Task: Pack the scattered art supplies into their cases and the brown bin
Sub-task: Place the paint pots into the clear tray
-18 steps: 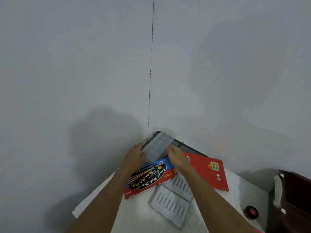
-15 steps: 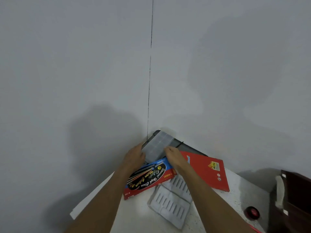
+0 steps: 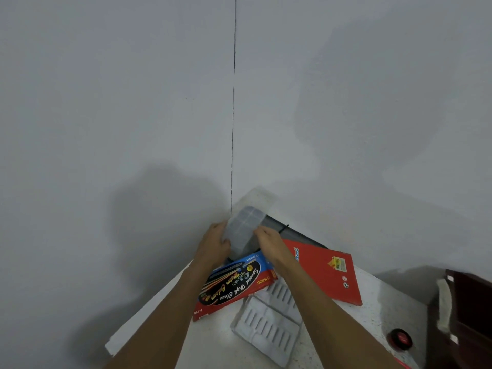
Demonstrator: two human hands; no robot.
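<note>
Both hands grip clear case (image 3: 245, 226), tilted, over tabletop's (image 3: 213, 339) 12 o'clock corner: left hand (image 3: 215, 245) at its 9 o'clock, right hand (image 3: 269, 239) at 3. Risk: smooth plastic slips, dropping onto paint box (image 3: 234, 284)

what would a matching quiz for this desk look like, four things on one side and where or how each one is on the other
Things
1. clear case
2. watercolour box
3. white ribbed tray
4. small red round object

Places or states
a. lies nearest the person, beside the right forearm
b. held up between the left hand and right hand
c. alone, far right on the table
d. blue and red, lettered, flat

Pairs: 1-b, 2-d, 3-a, 4-c
</note>
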